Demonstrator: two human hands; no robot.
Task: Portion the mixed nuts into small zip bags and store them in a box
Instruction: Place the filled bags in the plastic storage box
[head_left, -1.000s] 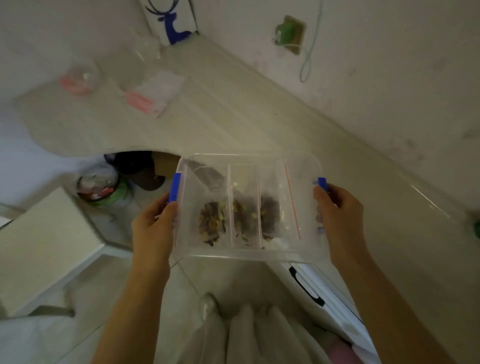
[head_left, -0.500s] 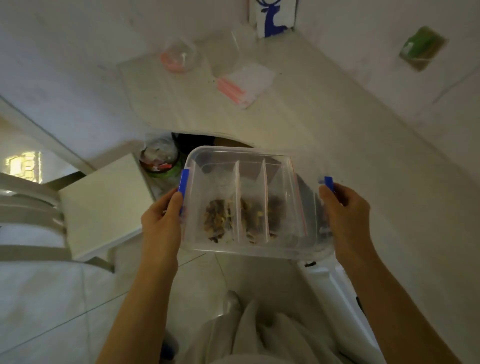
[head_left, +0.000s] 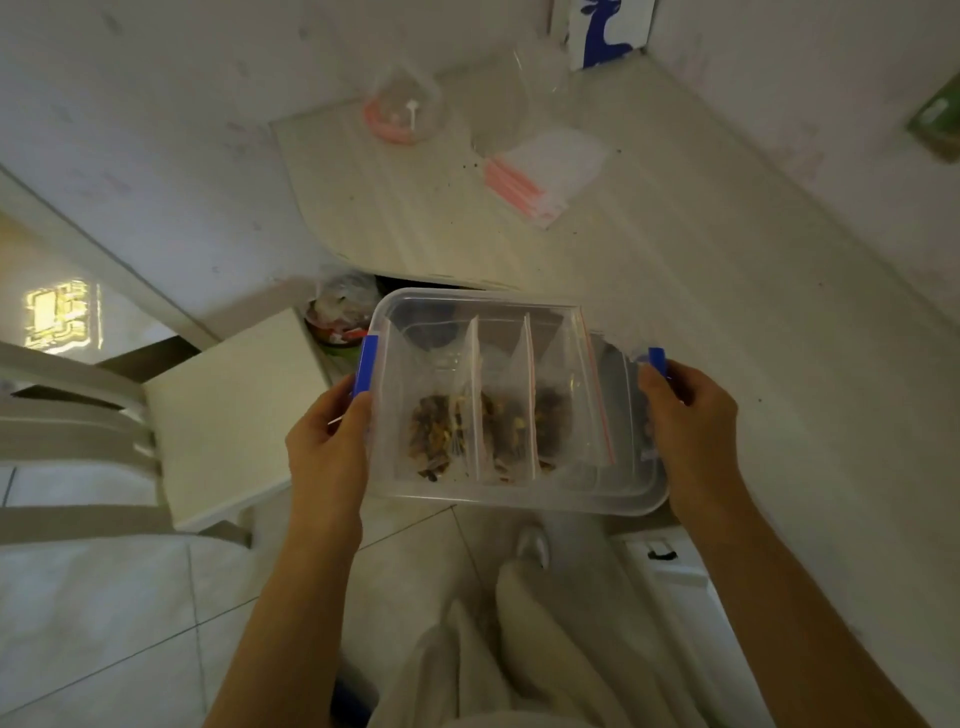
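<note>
A clear plastic box (head_left: 613, 493) with blue side clips is held in the air in front of me, off the desk's near edge. Several small zip bags (head_left: 498, 415) of mixed nuts stand upright inside it, side by side. My left hand (head_left: 327, 441) grips the box's left side at its blue clip. My right hand (head_left: 691, 426) grips the right side at the other clip. A stack of unused zip bags with red strips (head_left: 540, 176) lies on the desk (head_left: 701, 291) beyond. A clear jar with a pink rim (head_left: 402, 111) lies on its side at the desk's far left.
A white stool (head_left: 228, 410) stands left of me on the tiled floor. A bin with a plastic bag (head_left: 340, 312) sits under the desk. A white card with a blue deer (head_left: 605, 31) leans at the wall. My legs and a shoe are below the box.
My view has swung to the left, so the desk and its items now sit further right and closer. Both hands keep the same hold on the box.
</note>
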